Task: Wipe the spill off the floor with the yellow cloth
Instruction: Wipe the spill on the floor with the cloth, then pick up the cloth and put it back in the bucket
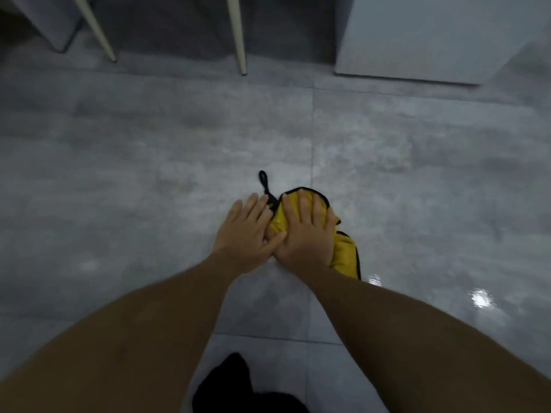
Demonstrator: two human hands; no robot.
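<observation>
Head view: yellow cloth (346, 254) is bunched on the grey floor (149, 174) by a tile seam, black hang loop (263, 180) sticking out ahead; looks soft, light and limp, so press flat from on top rather than pinch an edge. Right hand (307, 231) lies palm-down on it, fingers (304, 204) spread; left hand (243, 234) just beside, its fingers loosely together on the cloth's left edge, thumb touching the right hand. Wet sheen near the cloth's right.

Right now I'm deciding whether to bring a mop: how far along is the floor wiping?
Under way. Both hands, the left hand and right hand, press the yellow cloth flat on the grey floor. Glossy patches to the right, possibly wet, look unwiped.
</observation>
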